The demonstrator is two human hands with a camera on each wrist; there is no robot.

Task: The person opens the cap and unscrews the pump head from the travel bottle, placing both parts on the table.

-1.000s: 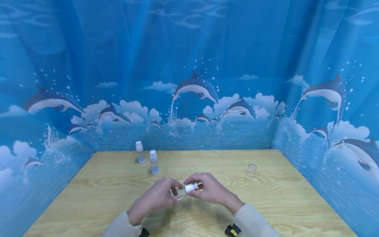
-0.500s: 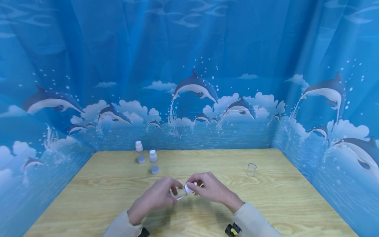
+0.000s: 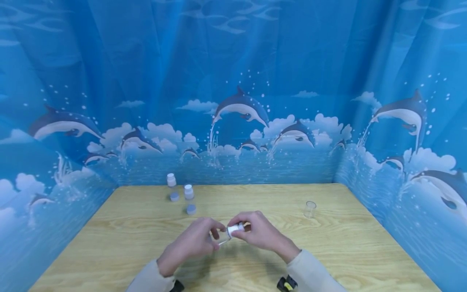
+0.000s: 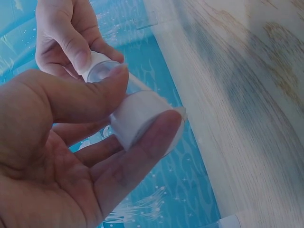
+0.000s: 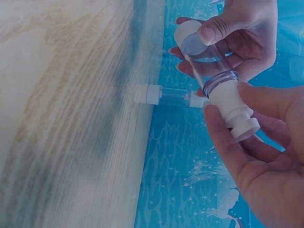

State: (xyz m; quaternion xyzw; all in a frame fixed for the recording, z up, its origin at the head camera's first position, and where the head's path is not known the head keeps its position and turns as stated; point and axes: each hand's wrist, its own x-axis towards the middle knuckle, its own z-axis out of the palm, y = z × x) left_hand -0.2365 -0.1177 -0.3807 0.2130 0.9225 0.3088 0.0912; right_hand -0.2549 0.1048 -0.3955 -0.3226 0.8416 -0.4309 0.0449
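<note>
Over the front middle of the table, my left hand holds a clear cylindrical bottle tilted, thumb and fingers around its white base. My right hand pinches the stepped white cap at the bottle's other end between thumb and fingers. The cap sits in line with the bottle, against its threaded neck. No contents show through the clear wall in the right wrist view. In the left wrist view, the left thumb covers part of the bottle's side.
Two similar bottles with white caps stand at the back left, one farther back and one nearer. A clear cup-like cylinder stands at the right. Blue dolphin-print curtains border the wooden table at the back and sides.
My right hand's fingers and thumb have shifted round the white cap and back, covering more of it half a second ago. The left hand and bottle have stayed in place.
</note>
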